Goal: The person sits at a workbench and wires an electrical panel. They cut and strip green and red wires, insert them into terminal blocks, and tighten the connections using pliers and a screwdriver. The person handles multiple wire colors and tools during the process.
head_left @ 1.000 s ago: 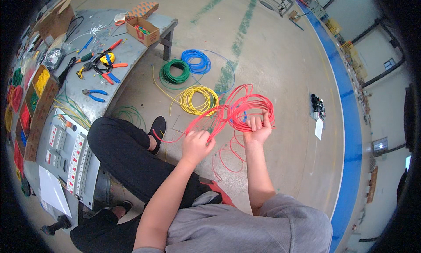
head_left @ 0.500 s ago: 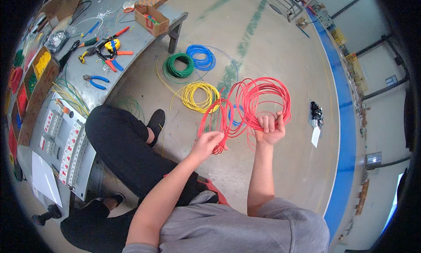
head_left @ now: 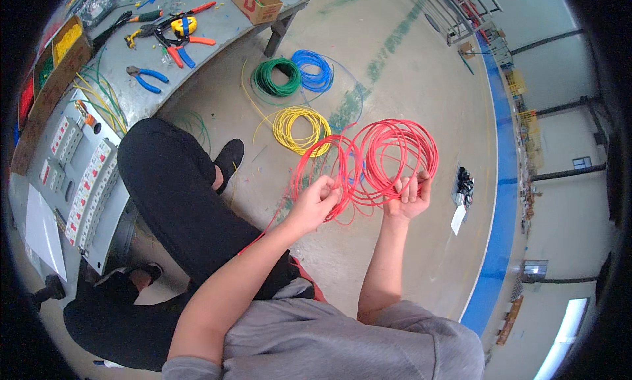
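Observation:
A loose coil of red wire (head_left: pixel 431 143) hangs between my two hands, above the floor. My right hand (head_left: pixel 407 197) grips the lower edge of its larger, rounder bundle of loops. With bent fingers, my left hand (head_left: pixel 318 201) pinches the smaller, looser loops on the left side. One red strand trails down from there past my left forearm. Beyond the hands, a yellow wire coil (head_left: pixel 282 135), a green wire coil (head_left: pixel 263 80) and a blue wire coil (head_left: pixel 315 65) lie on the floor.
On the grey workbench (head_left: pixel 197 48) at left are blue-handled cutters (head_left: pixel 149 78), several other hand tools and a panel of breakers (head_left: pixel 92 196). A small cardboard box (head_left: pixel 258 8) sits near its far corner. A black item (head_left: pixel 465 182) lies on the floor at right.
The loops at my left hand have spread wider, and a red strand now trails beside my left forearm. My left hand has moved slightly right and up. The whole view has shifted.

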A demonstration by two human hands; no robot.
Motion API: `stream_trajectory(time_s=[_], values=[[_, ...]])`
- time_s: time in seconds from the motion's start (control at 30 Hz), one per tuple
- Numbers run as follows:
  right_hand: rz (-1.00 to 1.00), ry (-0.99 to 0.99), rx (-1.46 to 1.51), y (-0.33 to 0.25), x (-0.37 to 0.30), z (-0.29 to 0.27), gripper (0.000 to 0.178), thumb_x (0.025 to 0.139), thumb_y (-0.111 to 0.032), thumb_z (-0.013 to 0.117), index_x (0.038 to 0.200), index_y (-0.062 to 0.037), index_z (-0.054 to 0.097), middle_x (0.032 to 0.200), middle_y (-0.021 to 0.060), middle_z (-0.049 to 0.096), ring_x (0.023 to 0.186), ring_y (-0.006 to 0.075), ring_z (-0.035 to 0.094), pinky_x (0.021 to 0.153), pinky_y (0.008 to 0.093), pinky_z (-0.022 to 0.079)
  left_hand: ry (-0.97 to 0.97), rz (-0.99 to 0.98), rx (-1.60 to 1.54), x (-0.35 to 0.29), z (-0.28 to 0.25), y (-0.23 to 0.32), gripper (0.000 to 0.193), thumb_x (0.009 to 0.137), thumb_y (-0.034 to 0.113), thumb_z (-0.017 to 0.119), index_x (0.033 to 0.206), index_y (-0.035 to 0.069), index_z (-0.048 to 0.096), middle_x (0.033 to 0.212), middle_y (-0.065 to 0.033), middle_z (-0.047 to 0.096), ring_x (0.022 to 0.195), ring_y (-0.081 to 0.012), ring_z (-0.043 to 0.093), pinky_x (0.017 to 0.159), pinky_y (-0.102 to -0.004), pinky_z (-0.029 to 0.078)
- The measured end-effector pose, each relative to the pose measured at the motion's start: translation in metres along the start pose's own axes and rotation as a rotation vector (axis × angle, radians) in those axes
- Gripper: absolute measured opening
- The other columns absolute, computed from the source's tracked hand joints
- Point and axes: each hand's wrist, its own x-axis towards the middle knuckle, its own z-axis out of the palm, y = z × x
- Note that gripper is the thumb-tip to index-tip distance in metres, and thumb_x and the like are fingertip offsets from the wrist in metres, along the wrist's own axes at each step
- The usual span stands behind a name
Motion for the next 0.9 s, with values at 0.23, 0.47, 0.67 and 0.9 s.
stream_trajectory(time_s=[0.23,0.47,0.67,0.9], values=[[0.156,-0.103,-0.014,0.001,0.004,0.003,0.035,0.115,-0.03,0.042,0.121,-0.0093,0.07,0.052,-0.008,0.04,0.043,0.0056,0.032,0.055,0.0268,0.028,0.383,0.05,0.257,0.001,-0.004,0.002,0.025,0.109,0.027,0.055,0.109,0.002,0.052,0.077,-0.0217,0.066,0.072,-0.044,0.067,0.065,-0.0533,0.048],[0.221,-0.15,-0.171,0.002,0.003,0.016,0.031,0.114,-0.027,0.042,0.118,-0.012,0.069,0.051,-0.0088,0.039,0.044,0.007,0.033,0.057,0.0277,0.029,0.326,-0.058,0.164,0.002,-0.008,0.011,0.03,0.102,0.03,0.071,0.107,0.004,0.056,0.08,-0.0132,0.072,0.068,-0.0229,0.071,0.064,-0.0414,0.052],[0.106,-0.154,-0.473,0.04,-0.013,0.028,0.029,0.113,-0.027,0.046,0.127,-0.0118,0.068,0.052,-0.0077,0.033,0.047,0.0094,0.031,0.058,0.0292,0.029,0.254,-0.094,0.008,0.004,-0.006,0.006,0.03,0.096,0.02,0.078,0.11,0.005,0.057,0.085,-0.0097,0.076,0.075,-0.0154,0.073,0.067,-0.0351,0.055],[0.131,0.045,-0.765,0.089,-0.045,0.051,0.021,0.107,-0.014,0.063,0.127,-0.0078,0.059,0.089,0.0069,0.064,0.076,0.022,0.066,0.064,0.0355,0.05,0.303,-0.102,0.022,0.01,-0.012,0.004,0.025,0.099,0.013,0.075,0.112,0.007,0.054,0.082,-0.0045,0.07,0.068,-0.0065,0.062,0.056,-0.0279,0.046]])
